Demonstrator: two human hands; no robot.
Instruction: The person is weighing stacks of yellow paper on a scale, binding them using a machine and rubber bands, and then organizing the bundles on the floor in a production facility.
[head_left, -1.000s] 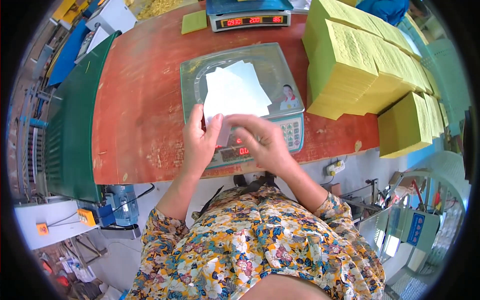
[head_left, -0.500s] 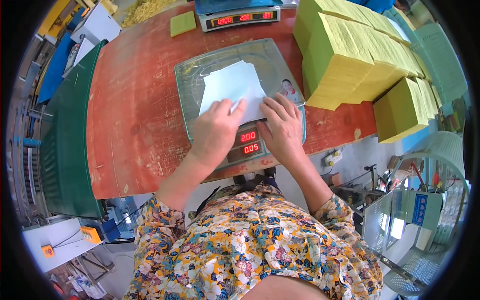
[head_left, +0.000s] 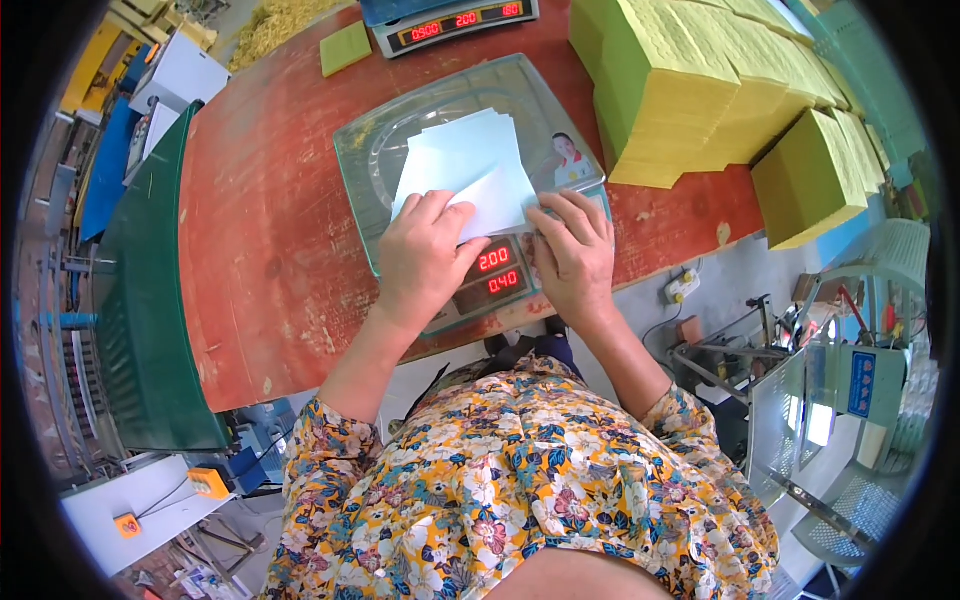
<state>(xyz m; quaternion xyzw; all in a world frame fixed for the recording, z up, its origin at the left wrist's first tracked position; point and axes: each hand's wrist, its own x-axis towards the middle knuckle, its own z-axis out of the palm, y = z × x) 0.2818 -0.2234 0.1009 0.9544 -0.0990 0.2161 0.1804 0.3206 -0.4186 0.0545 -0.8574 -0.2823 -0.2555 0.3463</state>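
A small stack of white paper sheets (head_left: 455, 150) lies slightly fanned on the glass-topped plate of a weighing scale (head_left: 540, 105). Its red digits glow on the near side. My left hand (head_left: 422, 255) closes on the near left edge of the paper, where the top sheet is lifted and bent over into a slanting flap (head_left: 485, 200). At the near right corner, my right hand (head_left: 577, 255) pinches the paper between thumb and fingers. The fingertips partly cover the near edge, so how many sheets each hand grips is hidden.
The scale stands on a worn red table (head_left: 260, 230). Tall stacks of yellow paper (head_left: 665, 110) rise at the right. Beyond lie a second scale (head_left: 455, 30) and a small yellow pad (head_left: 345, 50). A green panel (head_left: 150, 290) flanks the left; a metal chair (head_left: 870, 500) stands lower right.
A flap of the top sheet now stands bent up between my hands. My left fingers have curled around its edge. The lit reading on the near scale has risen, and the view has shifted slightly.
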